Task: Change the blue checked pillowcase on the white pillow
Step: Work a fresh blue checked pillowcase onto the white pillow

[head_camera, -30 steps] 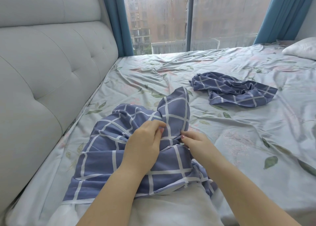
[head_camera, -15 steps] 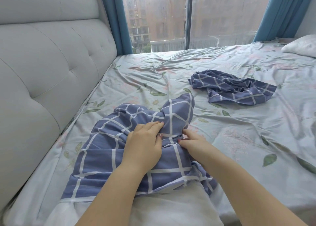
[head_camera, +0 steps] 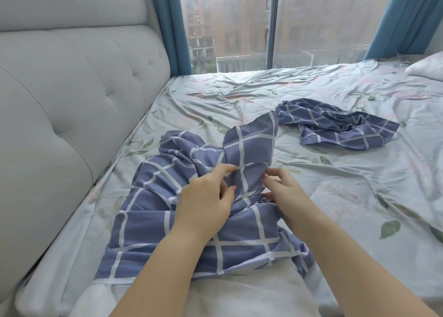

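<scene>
A blue checked pillowcase (head_camera: 148, 223) lies bunched over the far part of a white pillow (head_camera: 239, 295), whose near end shows bare at the bottom of the view. One corner of the case stands up in a peak. My left hand (head_camera: 203, 201) pinches a fold of the case below that peak. My right hand (head_camera: 285, 194) grips the cloth just to the right, fingers curled into it. A second blue checked pillowcase (head_camera: 335, 125) lies crumpled on the bed further back to the right.
The bed has a pale leaf-print sheet (head_camera: 347, 185), wrinkled. A grey padded headboard (head_camera: 67, 105) runs along the left. Another white pillow (head_camera: 426, 68) lies at the far right corner. A window with blue curtains (head_camera: 412, 17) stands behind the bed.
Both hands have shifted slightly further up the pillowcase, and its raised corner stands taller and wider than before. The view has tilted up a little.
</scene>
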